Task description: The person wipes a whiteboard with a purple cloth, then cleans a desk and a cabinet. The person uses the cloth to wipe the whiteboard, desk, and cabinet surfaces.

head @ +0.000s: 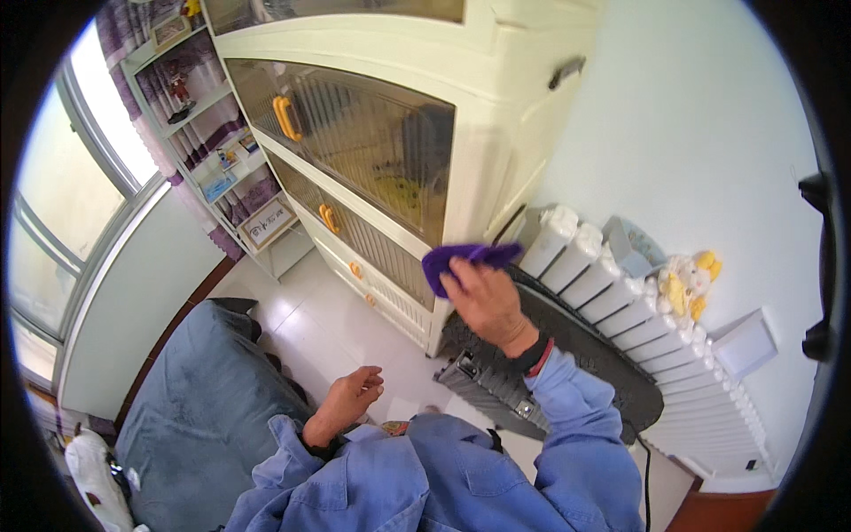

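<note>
My right hand (pixel 484 302) grips a folded purple cloth (pixel 444 265) beside the lower front corner of a cream storage cabinet (pixel 485 159). The cloth overlaps the cabinet's edge in this view; whether it touches cannot be told. The cabinet has ribbed translucent doors (pixel 359 139) with orange handles (pixel 287 118), and dim items show behind them. My left hand (pixel 351 399) hangs in front of my body with its fingers loosely bent and apart, holding nothing. Below my right forearm stands a dark grey suitcase (pixel 492 392) with metal latches.
A white radiator (pixel 638 312) runs along the right wall, with a light-blue box (pixel 631 246), a plush toy (pixel 688 282) and a white frame (pixel 744 342) on top. A grey-blue covered seat (pixel 206 412) lies left. White shelves (pixel 206 106) stand near the window (pixel 73 173).
</note>
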The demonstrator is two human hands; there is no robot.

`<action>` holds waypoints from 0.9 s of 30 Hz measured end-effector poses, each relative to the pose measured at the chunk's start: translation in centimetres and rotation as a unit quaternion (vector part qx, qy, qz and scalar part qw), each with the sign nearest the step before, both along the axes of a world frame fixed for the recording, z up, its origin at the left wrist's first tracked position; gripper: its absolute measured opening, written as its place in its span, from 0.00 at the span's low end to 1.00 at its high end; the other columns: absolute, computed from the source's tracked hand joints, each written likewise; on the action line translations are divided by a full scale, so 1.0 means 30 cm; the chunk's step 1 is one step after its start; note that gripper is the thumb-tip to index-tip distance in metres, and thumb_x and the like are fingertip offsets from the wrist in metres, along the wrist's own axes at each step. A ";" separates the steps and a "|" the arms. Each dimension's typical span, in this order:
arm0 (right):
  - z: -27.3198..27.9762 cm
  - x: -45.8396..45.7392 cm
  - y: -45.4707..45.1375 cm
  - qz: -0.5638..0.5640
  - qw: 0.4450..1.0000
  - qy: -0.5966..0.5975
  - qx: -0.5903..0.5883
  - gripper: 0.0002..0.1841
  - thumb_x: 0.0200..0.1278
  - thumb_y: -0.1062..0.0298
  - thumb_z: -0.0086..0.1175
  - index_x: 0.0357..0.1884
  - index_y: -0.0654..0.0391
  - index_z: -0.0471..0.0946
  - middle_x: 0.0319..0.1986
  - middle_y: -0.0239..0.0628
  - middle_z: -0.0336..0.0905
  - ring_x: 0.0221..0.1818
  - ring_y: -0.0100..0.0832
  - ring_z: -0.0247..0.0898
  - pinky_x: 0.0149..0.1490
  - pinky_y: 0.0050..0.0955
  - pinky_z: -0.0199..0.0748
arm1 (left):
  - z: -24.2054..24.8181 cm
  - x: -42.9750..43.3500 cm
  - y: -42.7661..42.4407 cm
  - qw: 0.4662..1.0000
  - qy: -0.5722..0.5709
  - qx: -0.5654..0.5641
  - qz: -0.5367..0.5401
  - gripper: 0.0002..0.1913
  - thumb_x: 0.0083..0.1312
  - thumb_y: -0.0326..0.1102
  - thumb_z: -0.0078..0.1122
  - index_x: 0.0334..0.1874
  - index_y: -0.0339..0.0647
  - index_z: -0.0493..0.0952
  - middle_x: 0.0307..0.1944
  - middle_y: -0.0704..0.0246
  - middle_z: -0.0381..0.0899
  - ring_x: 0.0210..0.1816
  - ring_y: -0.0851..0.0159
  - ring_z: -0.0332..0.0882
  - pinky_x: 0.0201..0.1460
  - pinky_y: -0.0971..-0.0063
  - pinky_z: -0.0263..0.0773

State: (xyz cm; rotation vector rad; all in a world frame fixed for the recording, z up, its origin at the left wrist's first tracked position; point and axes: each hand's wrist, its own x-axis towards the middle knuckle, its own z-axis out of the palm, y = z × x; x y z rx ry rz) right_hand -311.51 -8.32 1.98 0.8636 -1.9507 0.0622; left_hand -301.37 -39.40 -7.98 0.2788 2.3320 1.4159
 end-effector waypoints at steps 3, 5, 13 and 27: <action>0.001 0.024 -0.032 -0.046 0.996 -0.025 0.068 0.16 0.58 0.68 0.59 0.48 0.62 0.84 0.56 0.43 0.78 0.42 0.39 0.74 0.40 0.33 0.70 | -0.021 -0.005 -0.031 1.000 0.021 -0.004 -0.011 0.21 0.72 0.34 0.62 0.64 0.32 0.74 0.50 0.53 0.87 0.49 0.53 0.87 0.53 0.65 0.82; 0.102 0.003 -0.031 -0.053 0.994 -0.004 0.092 0.17 0.57 0.69 0.60 0.50 0.61 0.83 0.56 0.44 0.78 0.42 0.38 0.74 0.40 0.33 0.69 | -0.027 -0.007 -0.057 1.000 0.024 -0.003 -0.013 0.21 0.71 0.30 0.64 0.64 0.32 0.74 0.50 0.56 0.87 0.50 0.60 0.87 0.53 0.69 0.82; 0.683 -0.093 -0.102 -0.154 0.964 0.218 -0.019 0.20 0.51 0.74 0.62 0.50 0.60 0.85 0.56 0.47 0.79 0.44 0.44 0.80 0.44 0.38 0.77 | -0.019 -0.046 -0.182 0.998 0.044 0.047 -0.011 0.20 0.71 0.31 0.63 0.63 0.32 0.75 0.50 0.55 0.87 0.52 0.57 0.87 0.54 0.68 0.82; 1.047 -0.084 -0.291 -0.240 0.938 0.248 0.032 0.20 0.53 0.78 0.59 0.50 0.59 0.83 0.53 0.45 0.80 0.45 0.44 0.77 0.47 0.37 0.77 | -0.017 -0.148 -0.450 0.996 0.073 0.055 -0.002 0.20 0.71 0.33 0.64 0.61 0.30 0.77 0.47 0.57 0.89 0.48 0.62 0.88 0.52 0.70 0.81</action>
